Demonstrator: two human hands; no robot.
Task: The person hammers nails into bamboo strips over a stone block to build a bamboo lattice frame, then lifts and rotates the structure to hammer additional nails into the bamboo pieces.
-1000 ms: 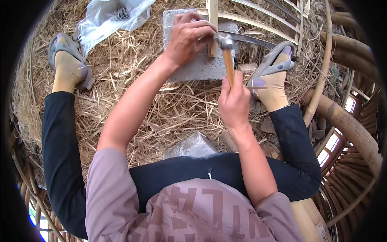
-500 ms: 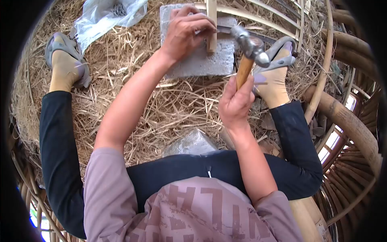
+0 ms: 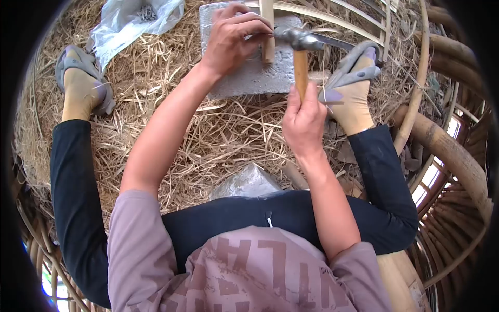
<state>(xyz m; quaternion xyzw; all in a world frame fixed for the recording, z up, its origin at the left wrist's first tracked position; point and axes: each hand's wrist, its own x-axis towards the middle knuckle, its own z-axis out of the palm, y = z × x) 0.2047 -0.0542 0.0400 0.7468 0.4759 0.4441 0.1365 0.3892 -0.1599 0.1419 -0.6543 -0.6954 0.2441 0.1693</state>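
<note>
My right hand (image 3: pixel 304 122) is closed around the wooden handle of a ball-peen hammer (image 3: pixel 300 65). The metal head is up beside a pale bamboo strip (image 3: pixel 267 49) lying across a grey concrete block (image 3: pixel 244 80). My left hand (image 3: pixel 234 39) rests over the block with its fingers pinched at the strip, close to the hammer's face. Whatever sits between those fingertips is too small and hidden to make out. More long, curved bamboo strips (image 3: pixel 332 26) run off to the right beyond the block.
A clear plastic bag (image 3: pixel 117 31) with small nails (image 3: pixel 147 13) lies at the upper left. Straw and shavings (image 3: pixel 223 132) cover the ground. A silvery block (image 3: pixel 247 182) is between my legs. My sandalled feet flank the concrete block. Thick bamboo poles (image 3: pixel 447 145) stand at right.
The hammer head has swung left and up, coming near my left fingertips at the strip. My left hand keeps its pinch; the whole view has shifted slightly.
</note>
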